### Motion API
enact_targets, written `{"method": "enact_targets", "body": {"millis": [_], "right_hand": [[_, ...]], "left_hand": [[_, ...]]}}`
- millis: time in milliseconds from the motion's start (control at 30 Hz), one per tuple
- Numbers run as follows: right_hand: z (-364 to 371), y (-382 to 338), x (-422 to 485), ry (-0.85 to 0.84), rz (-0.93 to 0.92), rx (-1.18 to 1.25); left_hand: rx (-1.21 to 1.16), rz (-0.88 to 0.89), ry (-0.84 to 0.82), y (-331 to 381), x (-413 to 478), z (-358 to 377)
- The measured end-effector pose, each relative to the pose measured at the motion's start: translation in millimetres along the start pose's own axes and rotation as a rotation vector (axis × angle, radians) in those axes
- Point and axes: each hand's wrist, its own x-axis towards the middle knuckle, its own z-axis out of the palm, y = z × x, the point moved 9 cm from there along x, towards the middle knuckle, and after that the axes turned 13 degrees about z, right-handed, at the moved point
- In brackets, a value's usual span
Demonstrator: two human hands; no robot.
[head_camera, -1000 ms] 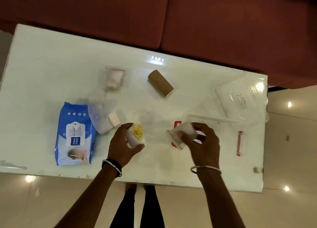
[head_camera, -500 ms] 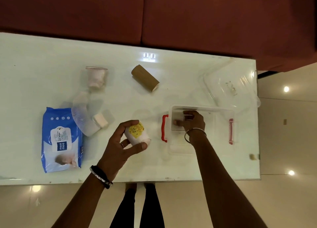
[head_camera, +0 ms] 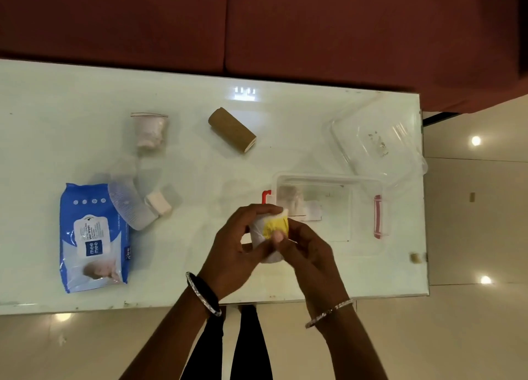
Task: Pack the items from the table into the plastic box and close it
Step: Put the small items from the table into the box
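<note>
A white roll with a yellow label point(head_camera: 271, 231) is held between my left hand point(head_camera: 231, 251) and my right hand point(head_camera: 308, 251), just left of the clear plastic box point(head_camera: 363, 185) with red latches. One small white packet point(head_camera: 294, 201) lies inside the box at its left end. The clear lid point(head_camera: 377, 142) rests at the far right of the white table point(head_camera: 200, 165). A brown cardboard roll point(head_camera: 231, 134), a small clear bag of white stuff point(head_camera: 150, 131), a blue wet-wipes pack point(head_camera: 93, 236) and a white bottle-like item point(head_camera: 134, 205) lie on the table.
A dark red sofa point(head_camera: 257, 22) runs along the table's far edge. The table's near edge is just behind my wrists, with glossy beige floor point(head_camera: 471, 322) to the right and below. My legs show under the table edge.
My right hand left the small packet in the box and came back to the labelled roll. My left hand carried that roll rightward, so both hands now hold it.
</note>
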Motion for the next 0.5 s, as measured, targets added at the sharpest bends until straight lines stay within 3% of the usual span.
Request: {"method": "enact_targets", "body": {"millis": [133, 233, 300, 400, 500], "right_hand": [[-13, 1, 4, 0.010, 0.065, 0.097], [-33, -5, 13, 0.040, 0.120, 0.155], [-53, -7, 22, 0.108, 0.131, 0.170], [-98, 1, 50, 0.361, 0.119, 0.102], [-121, 16, 75, 0.522, 0.129, 0.065]], "left_hand": [[-0.040, -0.020, -0.090, 6, -1, 23], [-0.193, -0.098, -0.047, 2, 2, 26], [-0.024, -0.086, 0.037, -2, 7, 18], [0.379, -0.081, 0.232, -11, 10, -2], [0.512, -0.232, 0.228, -36, 11, 0]]}}
